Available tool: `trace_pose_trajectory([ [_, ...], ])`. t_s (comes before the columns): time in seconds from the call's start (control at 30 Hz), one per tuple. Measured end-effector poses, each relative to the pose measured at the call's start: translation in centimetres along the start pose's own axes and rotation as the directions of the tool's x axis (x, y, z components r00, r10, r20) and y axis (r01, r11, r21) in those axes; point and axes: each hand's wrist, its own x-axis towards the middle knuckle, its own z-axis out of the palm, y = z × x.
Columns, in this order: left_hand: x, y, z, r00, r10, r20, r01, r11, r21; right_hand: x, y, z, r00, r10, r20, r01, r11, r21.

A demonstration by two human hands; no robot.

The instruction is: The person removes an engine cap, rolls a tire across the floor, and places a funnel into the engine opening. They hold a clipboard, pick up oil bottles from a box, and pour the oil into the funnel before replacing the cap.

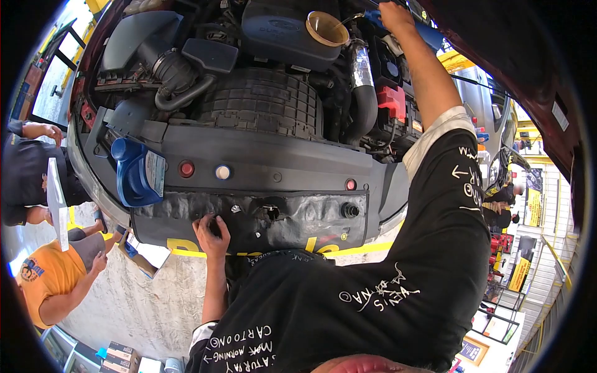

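Observation:
High at the right, my right hand grips a blue oil jug, tipped toward an amber funnel. The funnel stands in the engine beside the dark engine cover. My left hand rests against the black fender cover, its fingers curled inward; what they hold, if anything, does not show. Up and left of that hand, a second blue oil jug sits on the front panel. A black cap lies on the fender cover.
A red cap and a white cap are on the front panel. A red battery terminal cover sits below the jug. The raised hood overhangs the right. People stand at left, one in an orange shirt.

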Motion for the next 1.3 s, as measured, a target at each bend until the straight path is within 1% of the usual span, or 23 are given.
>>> trace_pose_trajectory([
  [0.07,0.0,0.0,0.0,1.000,-0.003,-0.002,0.003,1.000,-0.005,0.5,0.2,0.7,0.997,-0.009,-0.076,0.010,1.000,0.016],
  [0.1,0.0,0.1,0.0,1.000,-0.005,-0.002,0.005,1.000,-0.005,0.7,0.2,0.7,0.997,-0.010,-0.076,0.011,1.000,0.016],
  [0.17,0.1,0.1,-0.1,1.000,-0.010,-0.001,0.010,1.000,-0.006,1.0,0.2,0.9,0.993,-0.037,-0.108,0.032,0.998,-0.046],
  [0.3,0.2,0.3,-0.1,1.000,-0.007,-0.006,0.007,1.000,-0.010,1.3,0.1,0.5,0.989,-0.070,-0.130,0.065,0.997,-0.040],
  [0.37,0.2,0.3,-0.1,1.000,-0.009,-0.005,0.009,1.000,-0.010,1.6,0.0,0.5,0.977,-0.118,-0.178,0.109,0.992,-0.064],
  [0.4,0.2,0.3,-0.1,1.000,-0.011,-0.005,0.011,1.000,-0.011,1.9,0.0,0.6,0.977,-0.120,-0.178,0.111,0.992,-0.064],
  [0.47,0.2,0.3,0.0,1.000,-0.014,-0.025,0.013,1.000,-0.016,2.5,-0.1,0.7,0.960,-0.204,-0.192,0.176,0.973,-0.150],
  [0.5,0.1,0.2,0.0,1.000,-0.015,-0.024,0.015,1.000,-0.016,2.8,-0.1,1.0,0.960,-0.205,-0.191,0.178,0.973,-0.150],
  [0.57,0.0,0.0,0.1,1.000,-0.014,-0.026,0.014,1.000,-0.014,3.2,-0.1,1.6,0.921,-0.255,-0.295,0.220,0.964,-0.146],
  [0.6,0.0,0.0,0.2,1.000,-0.016,-0.026,0.016,1.000,-0.015,3.2,-0.4,1.3,0.921,-0.256,-0.293,0.222,0.964,-0.147],
  [0.67,0.0,0.1,0.1,0.999,-0.026,-0.022,0.026,1.000,-0.007,3.3,-1.0,0.6,0.912,-0.318,-0.260,0.254,0.934,-0.251],
  [0.8,0.1,0.2,-0.1,1.000,-0.027,-0.015,0.027,1.000,-0.004,3.1,-2.2,-0.7,0.916,-0.318,-0.245,0.262,0.936,-0.235],
  [0.9,0.2,0.3,-0.1,1.000,-0.021,-0.020,0.021,1.000,0.001,3.5,-2.8,-0.6,0.912,-0.321,-0.255,0.255,0.931,-0.260],
  [1.0,0.2,0.2,-0.1,1.000,-0.008,-0.009,0.008,1.000,0.012,3.6,-3.4,-0.7,0.911,-0.339,-0.233,0.266,0.917,-0.296],
  [1.07,0.1,0.1,-0.1,1.000,-0.007,-0.006,0.007,1.000,0.013,3.6,-3.7,-0.9,0.890,-0.405,-0.208,0.319,0.881,-0.349],
  [1.2,0.0,0.1,0.0,1.000,-0.014,-0.016,0.014,1.000,-0.005,4.1,-4.1,-0.1,0.881,-0.430,-0.199,0.321,0.851,-0.417],
  [1.27,0.2,0.2,0.0,1.000,-0.030,-0.007,0.029,0.999,-0.019,3.7,-4.4,-0.6,0.850,-0.473,-0.233,0.309,0.805,-0.506],
  [1.3,0.2,0.2,0.1,0.999,-0.030,-0.010,0.030,0.999,-0.019,3.8,-4.3,-0.6,0.849,-0.474,-0.235,0.309,0.805,-0.507],
])
